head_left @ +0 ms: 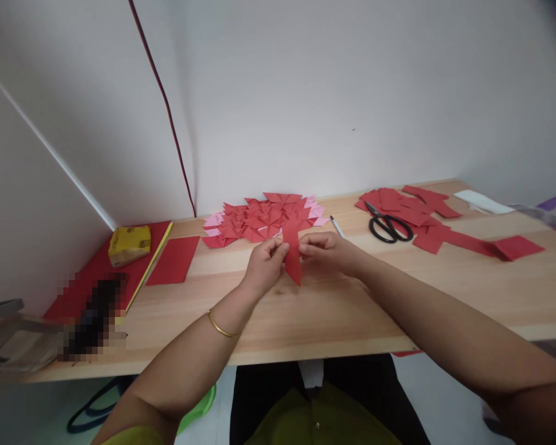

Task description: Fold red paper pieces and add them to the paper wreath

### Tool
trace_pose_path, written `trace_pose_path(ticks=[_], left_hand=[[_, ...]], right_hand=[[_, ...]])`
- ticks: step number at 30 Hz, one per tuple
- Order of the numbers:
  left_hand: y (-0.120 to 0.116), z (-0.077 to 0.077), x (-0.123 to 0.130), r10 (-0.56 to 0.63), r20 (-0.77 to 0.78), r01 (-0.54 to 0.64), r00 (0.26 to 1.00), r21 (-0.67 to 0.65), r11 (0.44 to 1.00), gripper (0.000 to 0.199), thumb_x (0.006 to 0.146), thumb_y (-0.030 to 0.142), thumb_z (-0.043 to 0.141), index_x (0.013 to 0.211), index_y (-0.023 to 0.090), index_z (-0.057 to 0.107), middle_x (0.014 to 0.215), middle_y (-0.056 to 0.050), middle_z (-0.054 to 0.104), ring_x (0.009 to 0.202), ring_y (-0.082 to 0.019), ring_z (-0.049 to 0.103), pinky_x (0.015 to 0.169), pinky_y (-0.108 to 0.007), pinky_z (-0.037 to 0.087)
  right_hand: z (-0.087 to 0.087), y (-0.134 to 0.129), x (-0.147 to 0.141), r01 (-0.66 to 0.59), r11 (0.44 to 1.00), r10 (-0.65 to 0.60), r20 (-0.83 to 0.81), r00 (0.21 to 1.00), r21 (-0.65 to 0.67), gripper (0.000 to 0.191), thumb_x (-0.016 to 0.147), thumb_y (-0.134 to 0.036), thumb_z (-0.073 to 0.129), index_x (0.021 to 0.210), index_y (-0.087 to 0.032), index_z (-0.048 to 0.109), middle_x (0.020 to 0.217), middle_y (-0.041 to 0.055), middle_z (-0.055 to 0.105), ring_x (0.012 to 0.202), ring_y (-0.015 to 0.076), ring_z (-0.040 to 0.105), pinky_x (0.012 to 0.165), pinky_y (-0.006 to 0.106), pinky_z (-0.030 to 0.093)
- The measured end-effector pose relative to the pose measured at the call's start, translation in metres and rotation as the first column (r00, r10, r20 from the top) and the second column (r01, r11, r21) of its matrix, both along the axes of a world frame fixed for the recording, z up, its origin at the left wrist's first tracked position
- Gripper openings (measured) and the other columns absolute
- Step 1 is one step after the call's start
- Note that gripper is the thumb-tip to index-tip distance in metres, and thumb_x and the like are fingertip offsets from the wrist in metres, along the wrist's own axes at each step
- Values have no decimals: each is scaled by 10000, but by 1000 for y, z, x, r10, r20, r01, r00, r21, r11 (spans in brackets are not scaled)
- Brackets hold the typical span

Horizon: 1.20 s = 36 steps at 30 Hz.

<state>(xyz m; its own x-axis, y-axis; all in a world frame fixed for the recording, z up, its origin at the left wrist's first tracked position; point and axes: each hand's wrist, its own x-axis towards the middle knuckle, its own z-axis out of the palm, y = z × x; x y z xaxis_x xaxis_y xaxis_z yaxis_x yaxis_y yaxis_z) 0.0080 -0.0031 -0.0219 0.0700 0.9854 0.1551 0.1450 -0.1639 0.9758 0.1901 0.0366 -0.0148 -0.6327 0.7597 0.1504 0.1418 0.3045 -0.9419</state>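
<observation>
A narrow red paper strip [292, 256] with a pointed lower end is held upright above the wooden table. My left hand [267, 262] pinches its left edge between thumb and fingers. On its right edge, my right hand [326, 250] is closed in a pinch too. Just behind the strip lies a heap of folded red and pink paper pieces [263, 216]. A pen [337, 226] rests beyond my right hand.
Black-handled scissors [389, 225] lie by loose red paper pieces [398, 207] at the right. White paper [483, 202] is farther right. At the left are a flat red sheet [173, 261], a yellow packet [130, 245] and a blurred-out dark object [94, 318]. A wall [305, 93] stands behind.
</observation>
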Motion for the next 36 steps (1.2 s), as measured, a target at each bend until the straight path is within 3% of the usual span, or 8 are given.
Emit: trace_pose_path(ticks=[5, 13, 18, 23, 27, 30, 36], left_hand=[[-2, 5, -1, 40, -132, -30, 990, 72, 997, 240, 816, 333, 536, 652, 159, 542, 591, 32, 492, 576, -99, 428, 584, -224, 351], [-4, 8, 1, 13, -270, 27, 963, 143, 989, 189, 808, 291, 530, 689, 157, 590, 661, 3, 569, 640, -116, 483, 621, -233, 365], [-2, 3, 1, -21, 2, 21, 1000, -38, 999, 252, 791, 382, 574, 717, 145, 616, 671, -1, 590, 613, -104, 487, 593, -223, 385], [1, -2, 0, -47, 254, 95, 966, -181, 979, 278, 726, 419, 655, 767, 144, 631, 685, -10, 624, 520, -78, 470, 498, -209, 365], [2, -2, -1, -21, 255, 73, 967, -199, 977, 271, 702, 408, 680, 727, 146, 616, 609, 11, 581, 477, -64, 441, 461, -198, 336], [2, -2, -3, -19, 220, 59, 975, -176, 983, 259, 720, 403, 665, 727, 148, 620, 540, 40, 513, 450, -54, 395, 446, -192, 306], [1, -1, -3, -178, 186, 216, 966, -205, 955, 221, 658, 316, 721, 755, 131, 650, 699, -18, 628, 619, -100, 545, 602, -233, 414]], right_hand=[[0, 1, 0, 9, 998, -8, -5, 1000, 55, 285, 831, -429, 530, 758, -166, 613, 772, 28, 576, 733, 143, 519, 706, 274, 419], [2, -3, -5, 45, 985, -62, 100, 993, 165, 179, 768, -309, 548, 665, -162, 557, 598, -33, 429, 572, 101, 380, 555, 238, 315], [-2, -2, -5, 126, 989, -130, 53, 990, 79, 181, 737, -339, 584, 719, -163, 619, 615, -20, 499, 574, 113, 428, 549, 245, 335], [-3, 0, -4, 176, 984, -176, 17, 984, -19, 263, 760, -417, 600, 702, -163, 642, 660, 13, 600, 604, 125, 515, 576, 252, 392], [0, -1, -2, 132, 990, -131, 8, 991, -54, 331, 803, -469, 556, 769, -161, 672, 747, 40, 655, 656, 132, 556, 641, 268, 436], [3, -1, -1, 172, 982, -175, -31, 984, -73, 317, 784, -457, 597, 853, -156, 671, 738, 27, 629, 651, 125, 538, 645, 268, 433], [4, -1, -2, 206, 978, -207, -136, 969, -18, 274, 779, -429, 617, 782, -155, 627, 702, 4, 570, 655, 118, 505, 636, 263, 423]])
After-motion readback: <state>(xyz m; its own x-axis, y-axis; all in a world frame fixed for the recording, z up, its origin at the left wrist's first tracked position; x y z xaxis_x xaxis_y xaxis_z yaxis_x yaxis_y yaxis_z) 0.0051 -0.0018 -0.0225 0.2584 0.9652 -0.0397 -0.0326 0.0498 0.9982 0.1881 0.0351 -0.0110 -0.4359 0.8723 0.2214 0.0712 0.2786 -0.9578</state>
